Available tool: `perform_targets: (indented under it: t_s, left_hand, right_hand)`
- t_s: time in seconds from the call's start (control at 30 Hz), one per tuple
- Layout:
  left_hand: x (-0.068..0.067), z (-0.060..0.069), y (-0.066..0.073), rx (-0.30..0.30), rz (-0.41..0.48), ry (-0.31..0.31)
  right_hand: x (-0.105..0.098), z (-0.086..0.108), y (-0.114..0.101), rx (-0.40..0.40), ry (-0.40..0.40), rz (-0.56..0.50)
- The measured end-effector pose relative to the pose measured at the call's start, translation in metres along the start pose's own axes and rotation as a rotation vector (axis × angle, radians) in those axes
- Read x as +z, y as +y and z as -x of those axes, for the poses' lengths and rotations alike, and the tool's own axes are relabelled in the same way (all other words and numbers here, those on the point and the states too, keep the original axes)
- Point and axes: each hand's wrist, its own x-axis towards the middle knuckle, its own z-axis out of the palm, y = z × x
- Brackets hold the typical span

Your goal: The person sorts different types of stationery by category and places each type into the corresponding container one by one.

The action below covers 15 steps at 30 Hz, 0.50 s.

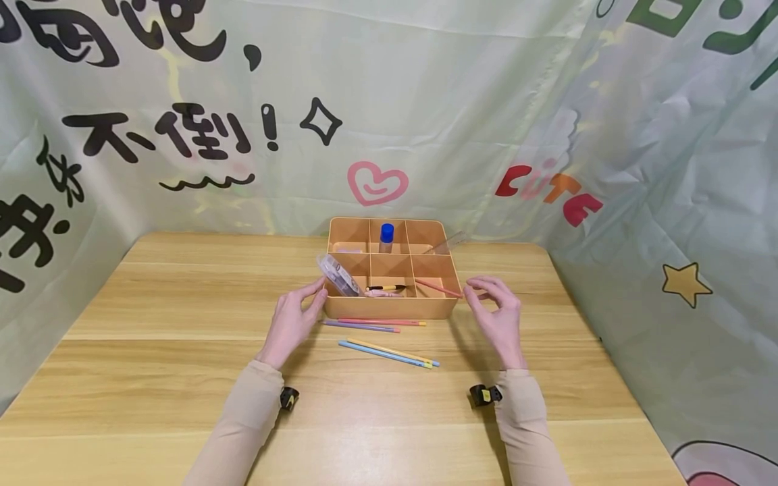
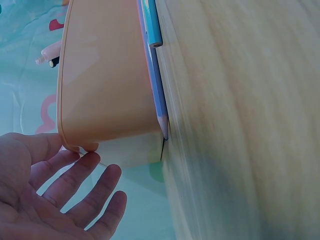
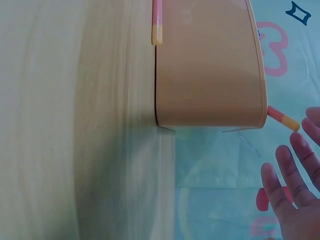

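A tan six-compartment desk organizer (image 1: 392, 308) stands near the back of the table. At its front left corner my left hand (image 1: 292, 327) holds the rim between thumb and index finger, the other fingers spread loosely in the left wrist view. My right hand (image 1: 500, 314) is beside the front right corner, fingers relaxed. Close to its fingertips is the end of a red pencil (image 3: 283, 118), which leans out of the front right compartment (image 1: 446, 273). A clear plastic case (image 1: 340, 275) tilts in the front left compartment. A yellow-and-black pen (image 1: 384, 288) and a pink pen (image 1: 381, 294) lie in the middle one.
A blue-capped glue stick (image 1: 386, 236) stands in the back middle compartment; a clear ruler (image 1: 448, 243) sticks out at back right. Before the organizer lie a pink pencil (image 1: 389, 322), a purple pencil (image 1: 365, 327), a yellow pencil (image 1: 389, 349) and a blue pencil (image 1: 383, 354). Printed cloth (image 1: 456, 101) surrounds the table.
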Motion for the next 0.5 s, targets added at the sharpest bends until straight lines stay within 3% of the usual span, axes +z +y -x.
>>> perform_targets:
  t_s: [0.33,0.5]
  left_hand:
    - [0.0,0.0,0.0,-0.003,0.003,-0.005]
    - [0.0,-0.001,0.0,0.002,-0.001,-0.002]
  right_hand:
    - [0.001,-0.004,-0.007,-0.11,0.041,0.016]
    - [0.001,-0.002,0.005,-0.117,-0.019,-0.014]
